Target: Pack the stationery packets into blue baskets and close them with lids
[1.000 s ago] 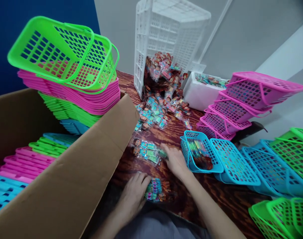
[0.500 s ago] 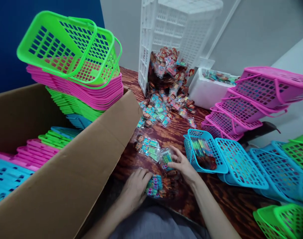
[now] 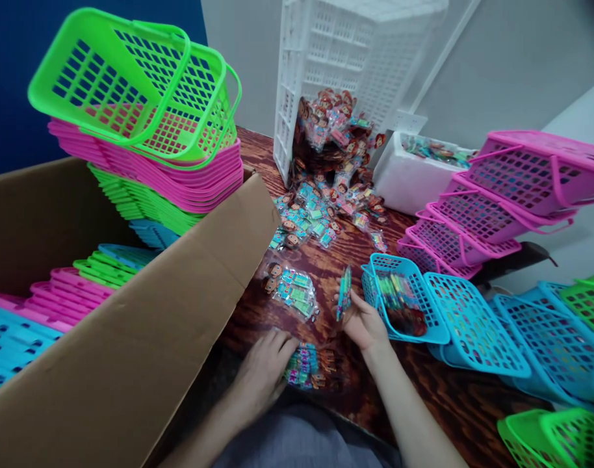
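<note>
My right hand (image 3: 362, 322) is raised over the table. Between thumb and fingers it grips a small plastic-wrapped packet (image 3: 344, 294), turned edge-on to me; whether it is one or more I cannot tell. My left hand (image 3: 270, 357) lies low by the table's near edge, its fingers closed against the left end of a row of packets (image 3: 310, 365) standing side by side. Beyond it a few flat packets with doll-head figures (image 3: 291, 289) lie on the wood. Just right of my right hand, a blue basket (image 3: 436, 330) holds more packets.
A cardboard box (image 3: 194, 299) with nested baskets fills the left side, a green basket (image 3: 116, 78) topping one stack. Packets (image 3: 321, 208) spill from a tipped white crate (image 3: 287, 97). A white foam box (image 3: 407, 172), pink baskets (image 3: 511, 175) and green baskets (image 3: 553, 435) stand right.
My right hand has lifted a packet from near the row and turned it edge-on, palm now facing up more. My left hand stays at the row.
</note>
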### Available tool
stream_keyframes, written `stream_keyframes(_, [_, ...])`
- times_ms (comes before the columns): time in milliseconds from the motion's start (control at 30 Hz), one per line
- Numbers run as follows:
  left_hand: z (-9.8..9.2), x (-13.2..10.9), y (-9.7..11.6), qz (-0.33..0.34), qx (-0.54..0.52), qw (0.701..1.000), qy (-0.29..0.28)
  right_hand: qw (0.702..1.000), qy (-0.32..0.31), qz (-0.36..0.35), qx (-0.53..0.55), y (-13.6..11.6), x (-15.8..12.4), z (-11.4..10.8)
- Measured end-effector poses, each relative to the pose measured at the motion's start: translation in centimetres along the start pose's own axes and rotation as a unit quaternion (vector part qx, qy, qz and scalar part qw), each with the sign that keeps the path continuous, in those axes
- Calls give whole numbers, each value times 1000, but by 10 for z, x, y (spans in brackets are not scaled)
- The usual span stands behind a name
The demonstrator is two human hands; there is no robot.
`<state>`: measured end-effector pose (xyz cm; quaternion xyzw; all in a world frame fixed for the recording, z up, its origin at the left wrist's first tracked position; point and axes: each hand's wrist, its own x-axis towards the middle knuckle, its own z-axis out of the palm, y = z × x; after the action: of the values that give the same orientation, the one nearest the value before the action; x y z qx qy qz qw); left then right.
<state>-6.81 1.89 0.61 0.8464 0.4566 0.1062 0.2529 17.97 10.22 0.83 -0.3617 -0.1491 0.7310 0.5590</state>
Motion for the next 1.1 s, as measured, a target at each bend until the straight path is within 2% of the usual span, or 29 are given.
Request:
stream_keyframes(267, [-6,2,2,-2,2,1000,-16,997,-30,56,-32,-4,1,0])
stream_keyframes(400, [-4,2,1,-4,1,1000,-20,992,-24,-14,-119,-8,7,11])
stream_keyframes(467, [-1,0,0,-2,5,1000,-14,973,-16,-75,-219,-9,9,24])
stream_keyframes(500, [0,0,-1,-1,7,1000,-10,951,-18,-105,-291,-8,9,31])
stream_keyframes(533, [2,-1,-1,1,9,1000,-7,916,-24,-133,-377,-6,7,39])
stream_keyframes(567, [3,-2,-2,3,12,1000,-3,868,-30,-155,-472,-4,3,46])
stream_keyframes(600, [4,-3,-2,5,16,1000,4,806,-40,-163,-567,0,-2,52])
stream_keyframes(667, [5,-6,-1,18,34,999,36,672,-80,-133,-724,9,-15,60])
stream_keyframes(700, [5,-8,0,26,49,997,62,618,-108,-106,-772,13,-23,63])
stream_keyframes(733, [5,-9,1,34,66,993,89,581,-138,-80,-798,18,-30,64])
stream_keyframes(767, [5,-9,2,43,85,989,111,561,-166,-60,-809,21,-36,65])
stream_keyframes(800, [4,-9,3,53,103,985,125,555,-187,-50,-809,24,-40,66])
stream_keyframes(867, [3,-6,3,75,134,980,126,563,-203,-49,-800,29,-46,68])
stream_keyframes(1000, [-2,3,0,108,155,978,82,583,-211,-62,-782,34,-42,69])
stream_keyframes(1067, [-6,6,0,107,151,981,56,607,-220,-47,-762,30,-37,65])
stream_keyframes(1100, [-9,6,1,102,148,983,41,630,-232,-31,-741,26,-33,60])
